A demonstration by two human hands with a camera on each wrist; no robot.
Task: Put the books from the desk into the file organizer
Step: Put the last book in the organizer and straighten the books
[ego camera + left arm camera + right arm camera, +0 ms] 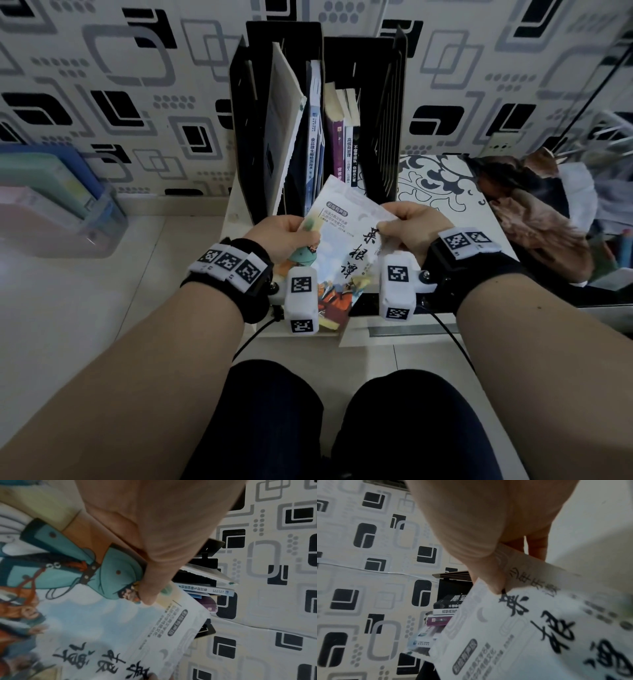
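I hold a thin illustrated book [346,240] with black calligraphy on a pale cover, tilted, just in front of the black file organizer [318,113]. My left hand [284,233] pinches its left edge, thumb on the cover [147,582]. My right hand [411,229] pinches its right edge, thumb on the book [505,615] and fingers behind. The organizer [205,563] stands against the wall on the desk [442,181] and holds several upright books [317,144], seen as spines [443,612] in the right wrist view.
A translucent bin with coloured folders [58,202] sits on the floor at the left. Clutter of bags and cloth [548,212] fills the right side. Patterned wallpaper [137,85] backs the organizer. My knees [342,428] are below the desk edge.
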